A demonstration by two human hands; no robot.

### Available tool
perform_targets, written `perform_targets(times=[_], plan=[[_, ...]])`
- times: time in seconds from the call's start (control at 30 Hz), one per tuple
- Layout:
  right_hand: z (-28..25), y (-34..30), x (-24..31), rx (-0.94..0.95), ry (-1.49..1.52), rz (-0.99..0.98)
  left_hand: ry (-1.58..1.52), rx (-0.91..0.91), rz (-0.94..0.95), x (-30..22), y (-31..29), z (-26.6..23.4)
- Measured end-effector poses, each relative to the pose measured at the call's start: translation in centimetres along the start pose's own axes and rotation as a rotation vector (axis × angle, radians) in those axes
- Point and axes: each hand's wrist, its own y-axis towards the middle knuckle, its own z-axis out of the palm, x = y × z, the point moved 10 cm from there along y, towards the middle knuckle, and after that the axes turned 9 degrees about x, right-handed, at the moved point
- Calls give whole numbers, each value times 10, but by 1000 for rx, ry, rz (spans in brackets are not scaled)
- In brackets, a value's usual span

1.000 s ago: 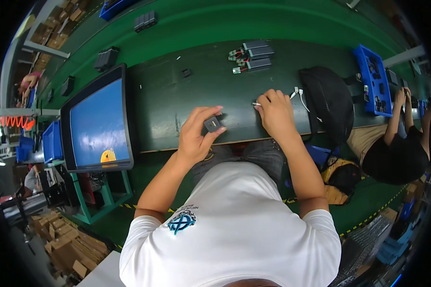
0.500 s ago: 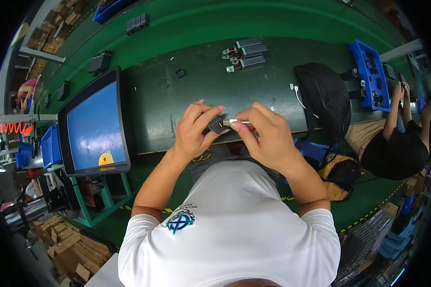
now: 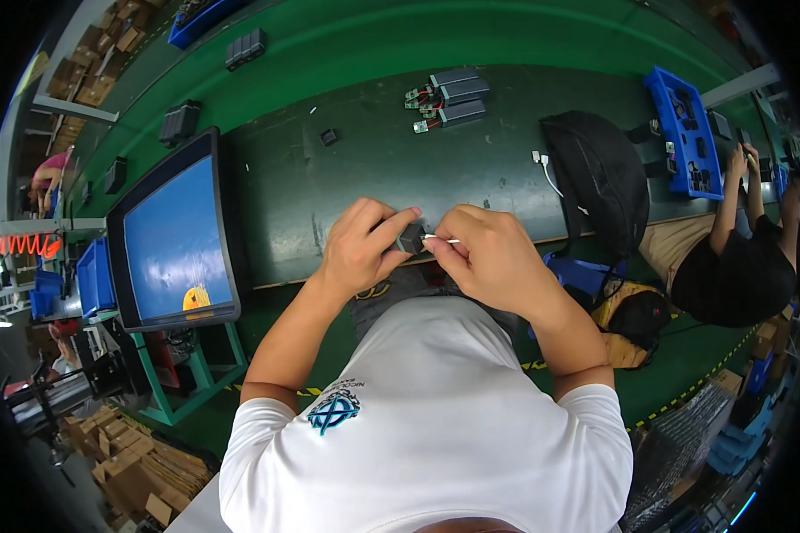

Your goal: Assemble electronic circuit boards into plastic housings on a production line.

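Note:
My left hand is closed around a small black box-shaped device, thumb below and fingers above, just over the bench's near edge. From the other side, my right hand pinches the plug end of a white USB cable. The plug meets the device's right end; my fingertips cover much of it, and how deep it sits is hard to see. Farther out on the dark green bench lie several grey rectangular cells with red wires and small green circuit boards, and a little black open part.
A monitor stands at the left. To the right are a black bag, another white cable beside it, and a blue bin of black parts. A co-worker sits at the far right. Black blocks lie beyond the bench.
My right hand has moved slightly left and down, bringing the plug up against the device; its metal tip, visible before, is now out of sight. My left hand still holds the device.

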Motion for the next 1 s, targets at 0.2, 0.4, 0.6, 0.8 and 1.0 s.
perform_targets(times=[0.2, 0.4, 0.6, 0.8, 1.0], plan=[[8, 2, -10, 45, 65, 0, -74, 59, 49, -3, 1, 13], [21, 2, -40, 98, 223, 87, -82, 104, -21, -2, 4, 27], [27, -3, -60, 112, 267, 223, -69, 98, -83, -5, 8, 33], [34, -11, -61, 91, 254, 229, -20, 88, -51, -10, 5, 41], [38, -14, -64, 136, 419, 301, -107, 93, -76, -11, -1, 40]])
